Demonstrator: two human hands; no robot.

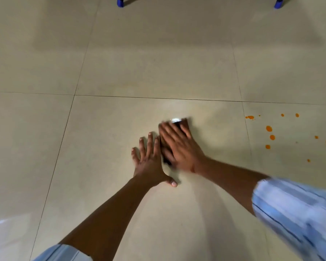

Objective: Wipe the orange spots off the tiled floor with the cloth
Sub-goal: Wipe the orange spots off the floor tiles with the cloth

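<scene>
Right hand (179,146): fingers (169,131) extended and slightly spread, pressed flat on a dark cloth (183,123); cloth shows beyond the fingertips and beneath the palm edge, blurred.
Left hand (151,159): fingers splayed, palm flat on bare tile, index finger just beside the cloth's left edge, thumb stretched toward the right wrist; holds nothing.
Tiled floor (120,119): beige, dark grout lines.
Orange spots (269,129): scattered on the neighbouring tile to the right, well apart from the cloth.
Sleeves (294,213): light blue striped, rolled.
Blue furniture feet (120,1): top edge.
</scene>
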